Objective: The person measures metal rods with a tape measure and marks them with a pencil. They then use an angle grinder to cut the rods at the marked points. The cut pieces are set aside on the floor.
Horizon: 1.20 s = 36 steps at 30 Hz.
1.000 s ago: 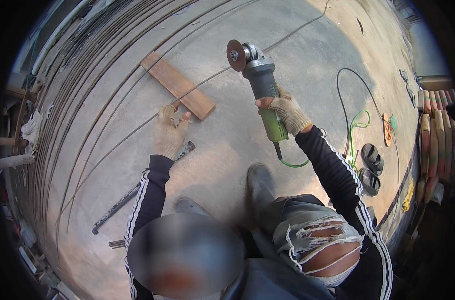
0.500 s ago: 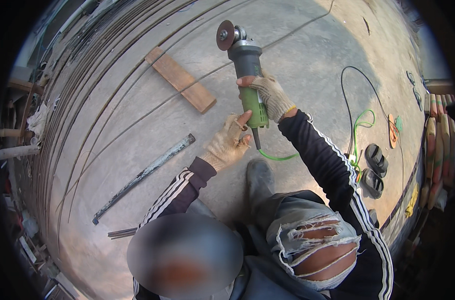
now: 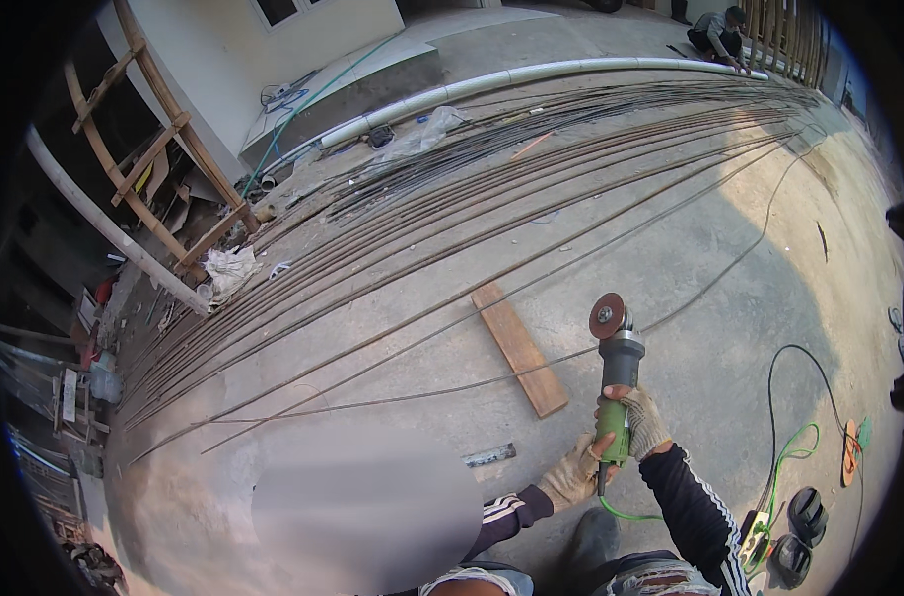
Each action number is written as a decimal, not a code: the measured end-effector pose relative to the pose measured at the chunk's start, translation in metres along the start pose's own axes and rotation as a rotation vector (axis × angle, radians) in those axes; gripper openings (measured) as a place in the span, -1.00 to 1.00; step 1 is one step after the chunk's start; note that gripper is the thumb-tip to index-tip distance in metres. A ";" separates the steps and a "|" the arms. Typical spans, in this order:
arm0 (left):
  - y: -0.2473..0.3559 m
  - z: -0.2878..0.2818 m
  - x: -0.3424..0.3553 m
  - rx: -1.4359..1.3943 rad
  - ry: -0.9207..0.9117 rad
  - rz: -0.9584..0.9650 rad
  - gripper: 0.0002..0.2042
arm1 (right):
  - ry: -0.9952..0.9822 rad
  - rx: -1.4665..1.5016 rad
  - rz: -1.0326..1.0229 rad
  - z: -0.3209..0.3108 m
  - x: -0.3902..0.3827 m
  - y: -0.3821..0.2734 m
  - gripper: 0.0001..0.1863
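A green and black angle grinder (image 3: 621, 372) points away from me, its reddish-brown disc at the far end. My right hand (image 3: 645, 419), in a pale knitted glove with bare fingertips, is closed around the middle of its body. At the rear of the body my left hand (image 3: 574, 473), gloved alike, has its fingers against the green housing; part of its grip is hidden. A wooden plank (image 3: 519, 350) lies on the concrete left of the grinder, with a thin steel rod passing over it. Nearer to me shows a piece of a metal bar (image 3: 489, 455), the rest covered by a blurred patch.
Many long steel rods (image 3: 452, 219) stretch across the floor beyond the plank. Behind them runs a white pipe (image 3: 531, 73), with a crouching person (image 3: 720, 38) at its far end. A wooden ladder (image 3: 139, 164) leans at left. Cables (image 3: 772, 397) and black sandals (image 3: 807, 515) lie at right.
The view has swung up and left, bringing the wall, rods and crouching person into sight. My left hand has gone from loosely touching the grinder's rear to closing on it.
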<state>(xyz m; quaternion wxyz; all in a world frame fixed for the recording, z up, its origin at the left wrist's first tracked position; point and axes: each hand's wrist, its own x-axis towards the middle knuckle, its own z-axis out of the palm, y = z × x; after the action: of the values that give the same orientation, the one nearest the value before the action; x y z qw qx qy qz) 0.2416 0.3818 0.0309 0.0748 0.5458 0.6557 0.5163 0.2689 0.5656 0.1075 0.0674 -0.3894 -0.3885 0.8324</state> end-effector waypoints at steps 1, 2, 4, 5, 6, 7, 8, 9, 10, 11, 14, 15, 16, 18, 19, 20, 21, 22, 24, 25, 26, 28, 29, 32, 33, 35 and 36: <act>0.000 0.001 -0.003 0.035 -0.008 -0.004 0.02 | -0.003 -0.007 -0.008 -0.001 0.001 0.003 -0.58; 0.000 0.003 -0.004 0.070 -0.008 -0.014 0.03 | -0.014 0.004 -0.014 -0.002 0.002 0.004 -0.58; -0.001 0.002 -0.006 0.086 -0.008 -0.018 0.04 | -0.022 0.032 -0.005 -0.002 0.003 0.007 -0.56; -0.001 0.001 -0.005 0.068 -0.005 -0.006 0.05 | -0.030 0.041 0.001 -0.001 0.004 0.007 -0.56; 0.000 0.000 -0.006 0.036 -0.017 0.008 0.06 | -0.031 0.049 0.014 0.000 0.004 0.008 -0.56; 0.001 -0.001 -0.005 0.071 0.001 0.013 0.07 | -0.016 0.049 0.021 0.001 0.003 0.008 -0.55; 0.001 -0.002 -0.003 0.089 0.005 0.018 0.08 | -0.007 0.036 -0.004 0.003 0.002 0.009 -0.57; 0.003 -0.002 -0.004 0.099 0.008 0.011 0.09 | 0.018 0.012 -0.028 0.004 0.001 0.011 -0.59; 0.005 -0.002 -0.004 0.121 -0.005 -0.018 0.08 | 0.049 -0.022 -0.054 0.005 0.001 0.010 -0.60; 0.006 -0.003 -0.005 0.141 -0.023 -0.042 0.07 | 0.048 -0.040 -0.063 0.006 0.002 0.010 -0.59; 0.004 -0.012 -0.010 0.099 -0.159 -0.050 0.01 | 0.031 -0.123 -0.058 -0.005 -0.001 0.010 -0.52; -0.005 -0.023 -0.009 0.108 -0.236 -0.025 -0.02 | 0.050 -0.169 -0.064 -0.012 -0.002 0.007 -0.49; -0.014 -0.040 -0.011 0.225 -0.277 0.008 -0.04 | 0.044 -0.210 -0.089 -0.018 -0.004 0.008 -0.46; -0.040 -0.088 -0.014 0.406 -0.274 0.019 -0.19 | 0.068 -0.302 -0.048 -0.032 -0.003 0.004 -0.42; -0.052 -0.113 -0.017 0.482 -0.177 -0.041 -0.35 | 0.049 -0.354 -0.061 -0.040 -0.004 0.003 -0.40; -0.064 -0.142 -0.020 0.588 -0.143 -0.186 -0.48 | 0.063 -0.426 -0.038 -0.046 -0.002 0.002 -0.38; -0.079 -0.169 -0.019 0.668 -0.081 -0.231 -0.51 | 0.058 -0.505 -0.041 -0.051 0.001 0.002 -0.37; -0.091 -0.193 -0.020 0.764 -0.073 -0.284 -0.52 | 0.088 -0.620 -0.035 -0.055 0.001 0.003 -0.35; -0.114 -0.234 -0.018 0.959 -0.079 -0.327 -0.56 | 0.043 -0.626 -0.061 -0.060 0.003 0.006 -0.35; -0.121 -0.247 -0.020 1.060 -0.150 -0.388 -0.58 | 0.047 -0.643 -0.067 -0.060 0.004 0.008 -0.35; -0.128 -0.258 -0.023 1.035 -0.205 -0.457 -0.59 | 0.050 -0.660 -0.074 -0.060 0.006 0.010 -0.36; -0.138 -0.272 -0.028 0.986 -0.404 -0.735 -0.59 | 0.049 -0.689 -0.064 -0.058 0.011 0.011 -0.35; -0.140 -0.274 -0.034 0.984 -0.363 -0.662 -0.62 | 0.054 -0.720 -0.068 -0.056 0.013 0.012 -0.35; -0.150 -0.275 -0.041 0.991 -0.376 -0.669 -0.65 | 0.036 -0.757 -0.102 -0.051 0.020 0.013 -0.33; -0.150 -0.274 -0.046 0.958 -0.391 -0.701 -0.67 | 0.051 -0.714 -0.011 -0.049 0.020 0.015 -0.38; -0.153 -0.274 -0.047 0.942 -0.324 -0.629 -0.68 | 0.032 -0.682 -0.029 -0.046 0.023 0.015 -0.29; -0.156 -0.273 -0.047 0.955 -0.353 -0.672 -0.68 | 0.062 -0.661 -0.039 -0.045 0.024 0.016 -0.28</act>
<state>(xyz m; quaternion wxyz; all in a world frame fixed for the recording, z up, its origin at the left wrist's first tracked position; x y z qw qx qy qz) -0.0202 0.2024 0.0155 0.0880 0.3597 0.9288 0.0151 0.2871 0.5906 0.0645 -0.0349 -0.4080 -0.6426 0.6476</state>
